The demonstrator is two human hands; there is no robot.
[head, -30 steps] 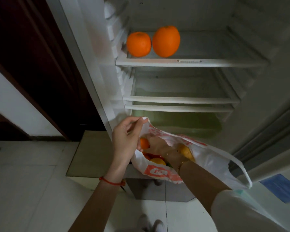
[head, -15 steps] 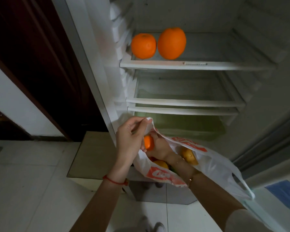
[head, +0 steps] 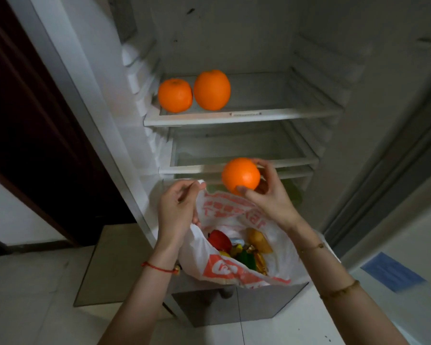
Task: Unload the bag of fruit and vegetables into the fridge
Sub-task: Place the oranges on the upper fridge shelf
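One orange [head: 240,176] is held in the right hand [head: 269,197], at centre frame: fingers [head: 265,168] curled over its upper right side, thumb pressed beneath. It is clear of the bag [head: 222,267], just above the bag's mouth and in front of the lower shelf edges. The left hand [head: 176,207], left of centre, pinches the bag rim shut between its fingers, keeping the mouth open. More produce remains inside. Two oranges [head: 193,92] stand touching on the upper shelf [head: 271,114], up and left of the held fruit. Judgement: the right hand is the nearer one; bare shelf lies straight above the orange.
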